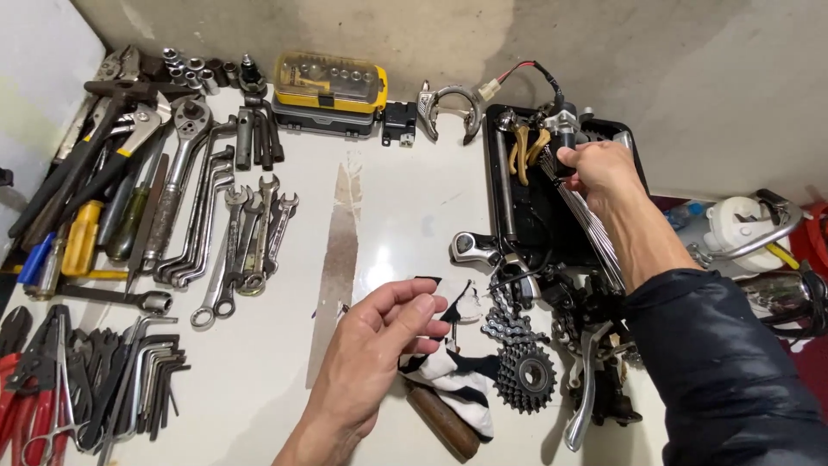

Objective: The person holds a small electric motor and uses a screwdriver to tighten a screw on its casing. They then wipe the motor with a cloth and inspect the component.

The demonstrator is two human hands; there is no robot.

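The bundle of spokes (586, 216) is lying across the black tray (526, 203), its upper end being gripped by the right hand (604, 168) — fingers clenched around it. The left hand (371, 345), just left of the tray, is hovering loosely curled, holding nothing, beside a striped rag (453, 375) — gripping the bundle tightly is probably keeping it together.

One view only: the head camera looks steeply down and forward from close above the white worktable (405, 207), facing the stained grey back wall (604, 43), with both forearms entering from the bottom edge.
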